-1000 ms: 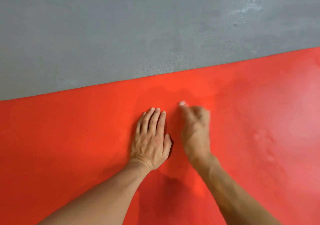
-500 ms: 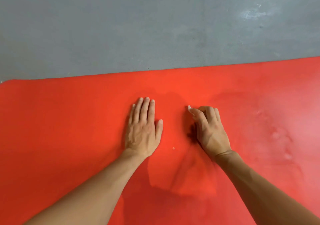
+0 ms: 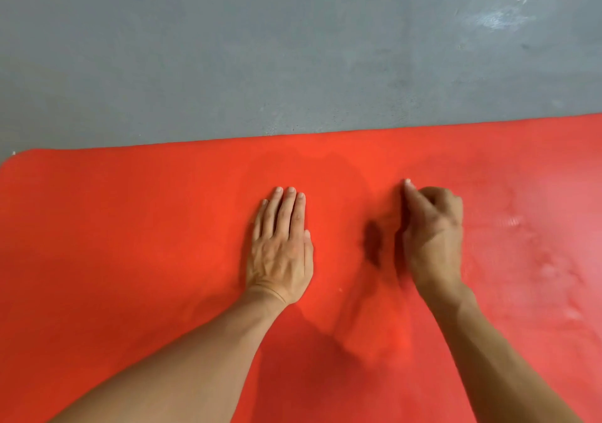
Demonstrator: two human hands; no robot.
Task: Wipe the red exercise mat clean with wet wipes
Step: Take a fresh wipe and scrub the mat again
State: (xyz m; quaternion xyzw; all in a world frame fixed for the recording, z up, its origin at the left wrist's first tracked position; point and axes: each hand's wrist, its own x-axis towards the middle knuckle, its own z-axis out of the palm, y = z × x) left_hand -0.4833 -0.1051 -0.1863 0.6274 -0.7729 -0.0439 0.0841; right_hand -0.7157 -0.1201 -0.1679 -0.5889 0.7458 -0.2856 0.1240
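Observation:
The red exercise mat (image 3: 130, 243) fills the lower half of the view, its rounded far-left corner showing. My left hand (image 3: 280, 250) lies flat on the mat with straight fingers pressed together. About a hand's width to its right, my right hand (image 3: 433, 237) is blurred and rests on the mat with curled fingers. A small white bit of the wet wipe (image 3: 407, 182) peeks out at its fingertips; the rest of the wipe is hidden under the hand.
Grey concrete floor (image 3: 293, 48) lies beyond the mat's far edge, with a pale scuff at the upper right. The right part of the mat (image 3: 537, 253) looks paler, with whitish smears. A darker, damp-looking patch sits between and ahead of my hands.
My right hand has slid to the right, away from my left hand, fingers still curled. My left hand stays flat on the mat. The mat's left corner has come into view.

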